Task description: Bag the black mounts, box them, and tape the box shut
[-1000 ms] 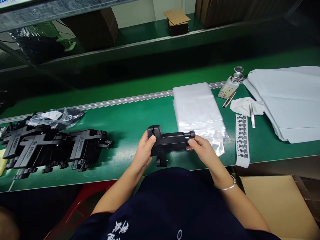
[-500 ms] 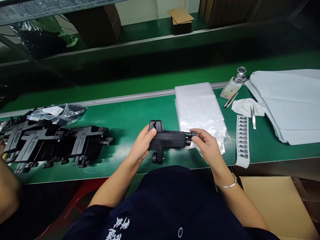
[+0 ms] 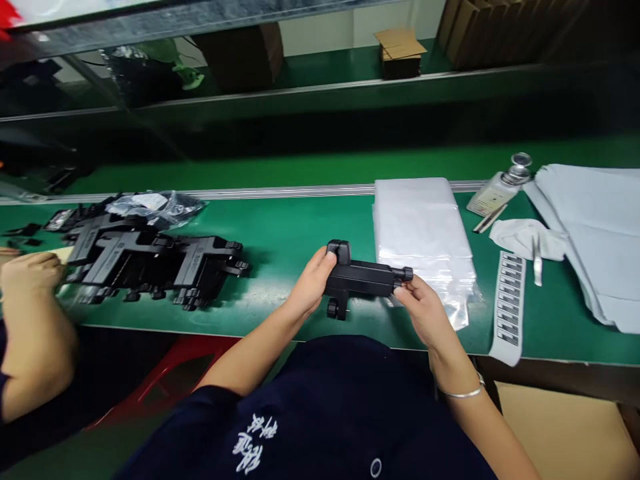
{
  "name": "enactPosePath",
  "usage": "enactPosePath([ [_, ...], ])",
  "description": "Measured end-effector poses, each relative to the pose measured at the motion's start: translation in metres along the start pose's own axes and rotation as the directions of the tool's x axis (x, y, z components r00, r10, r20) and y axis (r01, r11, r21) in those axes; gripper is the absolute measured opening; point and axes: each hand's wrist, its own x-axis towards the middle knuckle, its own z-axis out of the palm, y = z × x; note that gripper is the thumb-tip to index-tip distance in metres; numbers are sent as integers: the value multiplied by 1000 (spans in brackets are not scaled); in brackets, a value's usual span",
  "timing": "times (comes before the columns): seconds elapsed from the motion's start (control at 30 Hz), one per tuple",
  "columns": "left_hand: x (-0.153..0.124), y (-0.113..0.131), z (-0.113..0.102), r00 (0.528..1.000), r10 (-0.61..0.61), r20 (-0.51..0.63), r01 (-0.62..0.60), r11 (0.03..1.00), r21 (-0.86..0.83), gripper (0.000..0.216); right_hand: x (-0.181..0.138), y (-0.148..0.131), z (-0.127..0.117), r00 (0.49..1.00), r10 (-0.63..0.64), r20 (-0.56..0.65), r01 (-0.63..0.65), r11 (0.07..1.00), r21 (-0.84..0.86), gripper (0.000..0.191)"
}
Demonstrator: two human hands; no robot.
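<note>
A black clamp bracket [image 3: 367, 279] with knobs is held level above the green bench, in front of me. My left hand [image 3: 313, 281] is closed around its left end, thumb on the block-shaped jaw [image 3: 339, 251]. At the other end, the thumb and fingers of my right hand [image 3: 419, 300] pinch the lower of two knobs; the upper knob [image 3: 407, 273] sticks out above them. Similar black brackets [image 3: 197, 267] with grey faces lie piled on the bench to the left. Just behind my right hand is a stack of clear plastic bags [image 3: 417, 220].
Right of the bags are a dispenser bottle [image 3: 495, 193], a white cloth [image 3: 515, 237], tweezers [image 3: 537, 260] and a label strip [image 3: 509, 307]. White sheets [image 3: 595, 233] lie farther right. A co-worker's arm [image 3: 37, 320] rests at the far left. An open carton [image 3: 560, 427] stands below the edge.
My right fingers have shifted from the upper end knob to the lower one. The view has swung, and the co-worker's hand shows more at the left.
</note>
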Motion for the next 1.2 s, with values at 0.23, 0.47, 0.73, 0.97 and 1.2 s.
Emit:
enactPosePath([
  [0.23,-2,0,4,997,-53,52,57,996,-67,54,9,10,-2,973,-84,-217,79,996,-30,30],
  [0.47,-3,-3,3,998,-59,27,62,990,-125,55,10,14,-9,970,-119,-210,86,984,-158,31],
  [0.73,13,-10,-1,975,-211,-67,168,901,-399,50,5,10,7,988,-82,-130,64,988,-137,36],
  [0.97,29,-13,-4,943,-332,-32,268,810,-522,49,-8,-2,58,904,247,348,-202,966,-161,27],
  [1.2,16,-9,-2,972,-228,-51,186,888,-420,54,-9,-1,48,979,33,199,-35,999,7,50],
])
